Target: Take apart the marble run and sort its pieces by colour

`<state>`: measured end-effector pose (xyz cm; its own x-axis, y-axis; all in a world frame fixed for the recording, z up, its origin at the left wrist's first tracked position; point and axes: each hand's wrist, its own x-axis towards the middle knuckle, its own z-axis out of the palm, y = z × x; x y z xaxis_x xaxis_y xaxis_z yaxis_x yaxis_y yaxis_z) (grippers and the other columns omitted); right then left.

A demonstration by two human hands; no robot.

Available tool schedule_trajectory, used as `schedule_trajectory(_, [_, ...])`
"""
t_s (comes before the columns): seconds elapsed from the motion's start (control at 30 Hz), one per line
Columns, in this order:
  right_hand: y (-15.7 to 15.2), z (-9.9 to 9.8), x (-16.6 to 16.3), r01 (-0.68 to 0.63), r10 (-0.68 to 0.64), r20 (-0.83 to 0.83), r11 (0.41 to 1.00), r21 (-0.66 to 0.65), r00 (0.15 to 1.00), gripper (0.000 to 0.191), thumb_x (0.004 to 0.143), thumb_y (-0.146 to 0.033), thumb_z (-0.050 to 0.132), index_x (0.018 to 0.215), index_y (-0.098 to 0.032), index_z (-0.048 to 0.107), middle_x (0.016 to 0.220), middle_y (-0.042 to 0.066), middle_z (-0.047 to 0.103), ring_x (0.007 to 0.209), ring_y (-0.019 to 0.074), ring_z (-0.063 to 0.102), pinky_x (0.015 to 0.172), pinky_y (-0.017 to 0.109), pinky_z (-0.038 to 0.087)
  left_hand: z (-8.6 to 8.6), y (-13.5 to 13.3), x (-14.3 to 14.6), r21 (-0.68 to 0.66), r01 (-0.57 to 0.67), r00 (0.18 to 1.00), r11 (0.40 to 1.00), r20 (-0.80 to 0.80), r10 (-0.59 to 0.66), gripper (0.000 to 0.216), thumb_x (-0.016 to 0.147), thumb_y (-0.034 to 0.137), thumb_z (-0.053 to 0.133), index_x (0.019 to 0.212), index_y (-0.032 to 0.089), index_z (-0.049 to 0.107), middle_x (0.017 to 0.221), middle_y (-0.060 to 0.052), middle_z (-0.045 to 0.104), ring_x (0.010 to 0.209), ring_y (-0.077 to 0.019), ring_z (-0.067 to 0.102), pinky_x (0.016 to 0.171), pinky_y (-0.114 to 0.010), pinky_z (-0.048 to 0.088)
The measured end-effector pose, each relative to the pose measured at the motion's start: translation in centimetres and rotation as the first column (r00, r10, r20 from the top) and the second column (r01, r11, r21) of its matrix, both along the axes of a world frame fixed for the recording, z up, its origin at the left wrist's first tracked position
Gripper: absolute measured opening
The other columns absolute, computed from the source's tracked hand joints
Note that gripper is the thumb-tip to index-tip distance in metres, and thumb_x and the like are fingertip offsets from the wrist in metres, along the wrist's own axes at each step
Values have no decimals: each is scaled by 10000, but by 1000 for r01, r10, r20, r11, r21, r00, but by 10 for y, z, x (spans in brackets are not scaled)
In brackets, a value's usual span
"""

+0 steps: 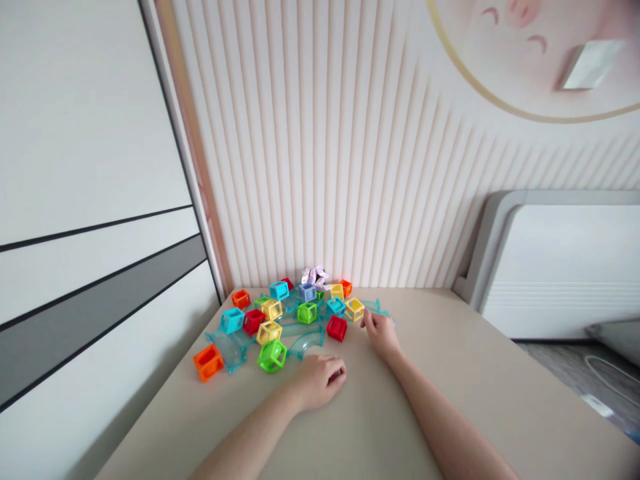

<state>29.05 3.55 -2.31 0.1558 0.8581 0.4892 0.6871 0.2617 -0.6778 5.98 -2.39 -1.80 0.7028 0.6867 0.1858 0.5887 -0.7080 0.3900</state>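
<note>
My left hand (321, 381) rests on the table with its fingers curled in, and nothing shows in it. Just in front lies a curved clear-teal track piece (306, 343). My right hand (381, 333) is closed, its fingertips at the right edge of a yellow block frame (355, 309); whether they grip it I cannot make out. To the left of that hand are a red block (337, 328) and a light-blue block (336, 306). A green block (273, 356) sits left of my left hand.
Several more coloured blocks, such as an orange one (209, 363), lie among clear-teal track pieces (231, 350) on the beige table (470, 373). Small lilac pieces (313, 275) are heaped by the ribbed wall (320, 147). A white cabinet (90, 120) borders the left side.
</note>
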Motion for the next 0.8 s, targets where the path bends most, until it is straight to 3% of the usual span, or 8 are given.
schedule_trajectory(0.23, [-7, -3, -24, -58, 59, 10, 997, -59, 998, 623, 948, -562, 372, 516, -197, 634, 462, 45, 600, 457, 160, 551, 528, 259, 370, 2, 0, 1, -20, -6, 1000, 1000, -13, 5, 159, 952, 269, 517, 936, 244, 673, 877, 9, 738, 786, -164, 663, 730, -260, 443])
schedule_trajectory(0.5, [-10, 2, -27, -41, 41, -5, 999, 8, 999, 615, 988, -536, 342, 581, -190, 648, 461, 35, 589, 431, 144, 508, 491, 251, 342, 2, 0, 1, 4, -8, 1000, 1000, -22, 8, 159, 955, 269, 526, 936, 247, 682, 880, 8, 746, 785, -169, 678, 723, -259, 443])
schedule_trajectory(0.63, [-13, 8, -27, -49, 50, -16, 997, 67, 999, 542, 994, -485, 357, 651, -186, 652, 594, 44, 636, 521, 148, 541, 538, 251, 387, 3, 0, 1, -5, 7, 1000, 1000, -22, -8, 158, 960, 265, 525, 937, 247, 681, 890, 7, 751, 796, -167, 685, 737, -255, 446])
schedule_trajectory(0.8, [-16, 10, -34, -106, 109, -26, 988, 109, 994, 358, 967, -378, 428, 832, -204, 710, 906, 81, 692, 679, 163, 612, 605, 258, 470, 3, 1, 3, 6, -12, 999, 1000, -40, 12, 165, 959, 270, 518, 944, 249, 681, 900, 4, 756, 819, -180, 693, 737, -268, 447])
